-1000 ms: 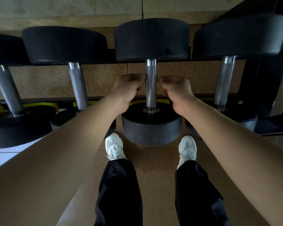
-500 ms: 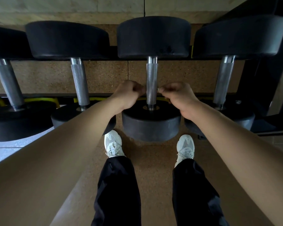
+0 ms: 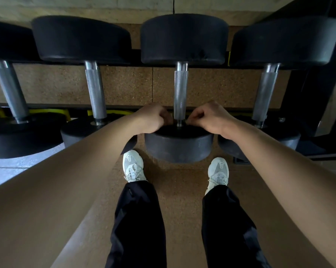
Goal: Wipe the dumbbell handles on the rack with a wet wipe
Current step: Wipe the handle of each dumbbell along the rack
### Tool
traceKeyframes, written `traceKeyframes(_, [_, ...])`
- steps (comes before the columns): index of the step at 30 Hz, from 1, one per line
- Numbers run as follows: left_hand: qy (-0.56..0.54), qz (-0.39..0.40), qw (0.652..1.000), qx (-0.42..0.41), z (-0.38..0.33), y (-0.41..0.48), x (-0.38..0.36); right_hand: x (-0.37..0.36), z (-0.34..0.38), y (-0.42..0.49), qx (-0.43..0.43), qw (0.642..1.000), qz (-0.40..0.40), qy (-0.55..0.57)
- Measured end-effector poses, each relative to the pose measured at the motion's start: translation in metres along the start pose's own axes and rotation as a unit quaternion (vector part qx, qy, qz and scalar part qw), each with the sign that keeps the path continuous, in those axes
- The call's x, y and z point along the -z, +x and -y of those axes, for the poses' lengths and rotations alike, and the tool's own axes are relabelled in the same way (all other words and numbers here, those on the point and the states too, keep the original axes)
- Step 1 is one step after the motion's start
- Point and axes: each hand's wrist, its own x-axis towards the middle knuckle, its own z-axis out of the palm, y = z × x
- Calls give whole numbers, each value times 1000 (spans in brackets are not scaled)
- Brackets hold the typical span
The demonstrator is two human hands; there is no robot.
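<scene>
Black rubber heads [image 3: 80,39] line the rack [image 3: 306,97], where a person stands over one dumbbell [image 3: 178,146]. Its knurled steel handle [image 3: 180,89] rises between curled fingers [image 3: 166,118], left hand [image 3: 151,118] and right hand [image 3: 211,118] flanking the near end; whether they pinch a wipe cannot be told. Even pulls, travelling beyond the fingers, should cover the full length.

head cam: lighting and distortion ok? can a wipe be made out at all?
Head view: dim; black dumbbell heads sink into shadow; the handle between left hand and right hand is sharp, knurling legible, mild sheen; both curl in shade at its base, no wipe discernible; wide-angle distortion stretches the forearms toward the corners.
</scene>
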Motion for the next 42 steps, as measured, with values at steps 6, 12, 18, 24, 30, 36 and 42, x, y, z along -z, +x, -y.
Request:
traceKeyframes(6, [-66, 25, 997, -19, -4, -15, 1, -8, 2, 15, -18, 999, -10, -26])
traceKeyframes(12, [1, -21, 999, 48, 2, 9, -9, 2, 0, -14, 5, 1000, 8, -8])
traceKeyframes(18, [-71, 54, 993, -71, -6, -22, 9, -7, 18, -38, 13, 993, -101, 57])
traceKeyframes(24, [-240, -2, 962, -130, 14, -90, 32, -41, 77, -69, 70, 982, -84, 151])
traceKeyframes(30, [-439, -116, 888, -66, 52, -130, 45, -79, 127, -72, 104, 970, -97, 199])
traceKeyframes(36, [-531, -216, 819, 3, 96, -135, 47, -114, 146, -41, 81, 974, -87, 194])
traceKeyframes(42, [-380, -265, 884, -62, 125, -126, 56, -140, 164, -13, 64, 958, -117, 254])
